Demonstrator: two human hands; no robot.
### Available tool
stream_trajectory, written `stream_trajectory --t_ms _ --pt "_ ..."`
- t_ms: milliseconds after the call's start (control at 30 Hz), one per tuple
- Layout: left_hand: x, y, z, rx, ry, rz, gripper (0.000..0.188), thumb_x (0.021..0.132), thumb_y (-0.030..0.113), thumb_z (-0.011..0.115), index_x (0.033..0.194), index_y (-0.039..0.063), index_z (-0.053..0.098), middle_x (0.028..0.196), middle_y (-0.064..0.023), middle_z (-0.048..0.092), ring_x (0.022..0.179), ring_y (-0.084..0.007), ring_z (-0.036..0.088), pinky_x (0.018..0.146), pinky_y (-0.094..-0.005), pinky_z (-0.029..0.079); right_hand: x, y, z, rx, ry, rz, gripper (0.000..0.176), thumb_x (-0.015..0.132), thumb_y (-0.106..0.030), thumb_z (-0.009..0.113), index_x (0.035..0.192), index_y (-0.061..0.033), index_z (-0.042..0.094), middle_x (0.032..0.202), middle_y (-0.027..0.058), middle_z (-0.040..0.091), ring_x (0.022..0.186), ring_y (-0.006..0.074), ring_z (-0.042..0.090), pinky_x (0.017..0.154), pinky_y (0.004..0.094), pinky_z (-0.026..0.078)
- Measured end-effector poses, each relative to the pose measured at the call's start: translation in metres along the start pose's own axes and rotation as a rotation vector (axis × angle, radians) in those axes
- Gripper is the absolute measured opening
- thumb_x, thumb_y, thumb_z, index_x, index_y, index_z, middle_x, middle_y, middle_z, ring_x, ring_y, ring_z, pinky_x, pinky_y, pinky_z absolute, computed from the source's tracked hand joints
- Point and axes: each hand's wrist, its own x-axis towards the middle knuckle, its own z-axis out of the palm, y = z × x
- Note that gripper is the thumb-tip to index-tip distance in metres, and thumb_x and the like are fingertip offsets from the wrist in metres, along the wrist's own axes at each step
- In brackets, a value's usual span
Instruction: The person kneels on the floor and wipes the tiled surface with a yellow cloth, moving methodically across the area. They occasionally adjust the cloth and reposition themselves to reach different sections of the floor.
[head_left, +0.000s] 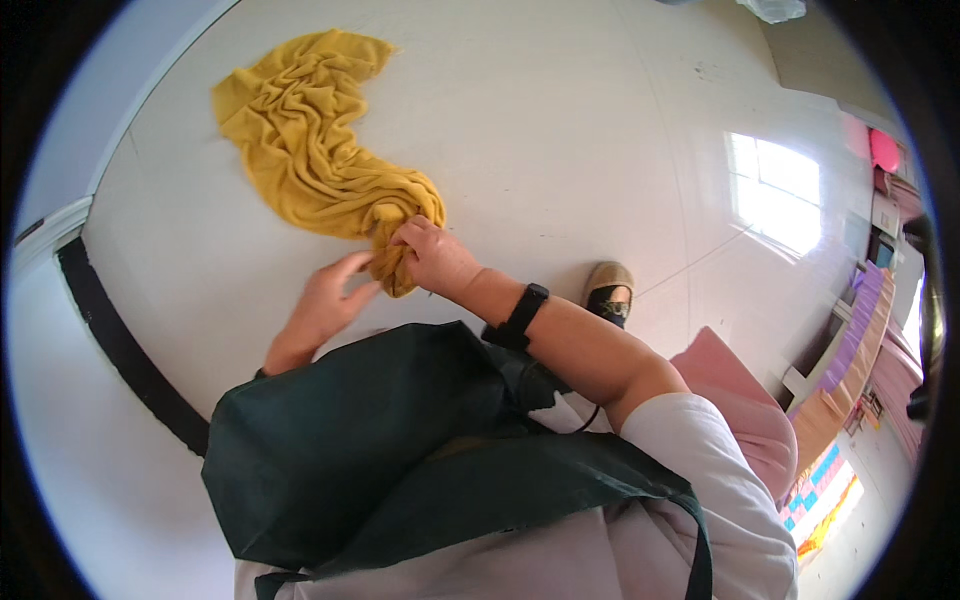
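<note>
A long mustard-yellow cloth (315, 150), perhaps a scarf or blanket, lies rumpled in a curve on the pale floor. Its near end is gathered into a bunched lump. My right hand (439, 255) grips that bunched end, the fingers curled into the fabric. Just left of the lump is my left hand (326, 300), fingers and thumb spread apart; its fingertips come close to the cloth, and whether they touch it I cannot tell. A black band (521, 315) circles my right wrist. The dark green apron (360, 427) on my front bulges below the hands.
My shoe (609, 289) stands right of the hands. A white wall with a black strip (120, 337) along its foot runs down the left. At the right are a pink cloth-covered thing (739, 397) and a bench-like piece with a purple and tan cover (847, 352).
</note>
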Motion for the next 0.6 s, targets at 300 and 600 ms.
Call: stream_trajectory --t_ms 300,600 --pt "-0.079 0.077 -0.100 -0.125 -0.293 -0.313 0.038 0.088 0.026 0.058 0.116 0.000 0.056 0.098 -0.0160 0.065 0.088 -0.0205 0.063 0.081 -0.0297 0.048 0.038 -0.038 -0.070 0.785 0.086 0.224 0.021 0.076 0.004 0.055 0.095 -0.0023 0.063 0.088 -0.0010 0.062 0.073 0.0077 0.054 0.064 0.0216 0.044" --pt "-0.209 0.126 -0.076 -0.436 -0.151 -0.441 0.058 0.079 0.044 0.067 0.117 0.001 0.059 0.096 -0.0173 0.066 0.091 -0.0234 0.063 0.082 -0.0290 0.048 -0.001 -0.035 0.022 0.589 -0.581 0.116 0.023 0.074 -0.002 0.054 0.096 -0.0015 0.063 0.092 0.0058 0.064 0.081 0.0148 0.058 0.071 0.0284 0.047"
